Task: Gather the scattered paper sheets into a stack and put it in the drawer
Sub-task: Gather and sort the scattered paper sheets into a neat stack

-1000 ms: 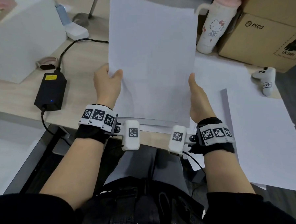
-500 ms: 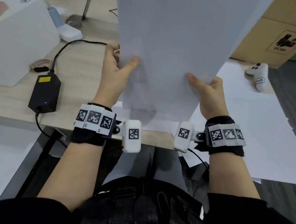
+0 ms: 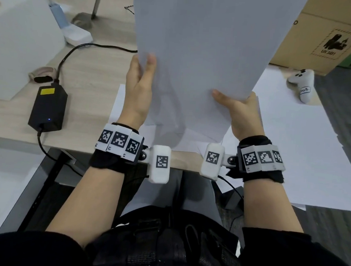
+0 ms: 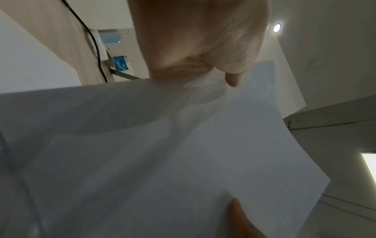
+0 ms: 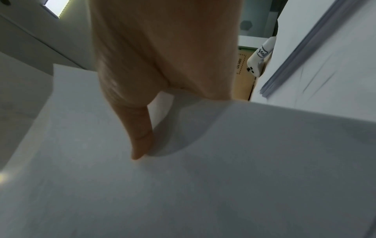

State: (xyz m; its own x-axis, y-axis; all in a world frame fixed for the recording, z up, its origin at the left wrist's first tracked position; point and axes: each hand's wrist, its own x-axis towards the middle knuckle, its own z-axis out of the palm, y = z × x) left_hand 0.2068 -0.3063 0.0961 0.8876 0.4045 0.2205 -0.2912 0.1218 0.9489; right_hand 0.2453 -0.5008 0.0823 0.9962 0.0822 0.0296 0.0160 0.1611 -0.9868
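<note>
Head view: the left hand (image 3: pixel 139 90) and right hand (image 3: pixel 240 112) pinch the lower edge of a stack (image 3: pixel 199 52) of paper, thumbs on the near face and the other fingers hidden behind it. The stack stands almost upright above the worktop (image 3: pixel 87 83), rising out of the picture at 12 o'clock. A second ago it leaned back at a shallower angle and sat lower, with a cup showing behind it; it has since been raised and tipped toward the camera, and the cup is covered. That suggests the sheets are being squared up before stowing. More sheets (image 3: pixel 292 143) lie flat at 3 o'clock, some overhanging the worktop's edge, so the gathering looks unfinished. No drawer is in sight. A black adapter (image 3: pixel 48 108) sits at 9 o'clock, a white controller (image 3: pixel 301 84) at 2 o'clock and a cardboard box (image 3: pixel 317 38) at 1 o'clock.

Left wrist view: the left hand's thumb (image 4: pixel 231 80) presses the stack's top edge; paper fills the lower picture, and a fingertip of the other hand shows at 6 o'clock.

Right wrist view: the right hand's thumb (image 5: pixel 140 138) lies flat on the paper. The loose sheets' edges and the controller show at 2 o'clock.
</note>
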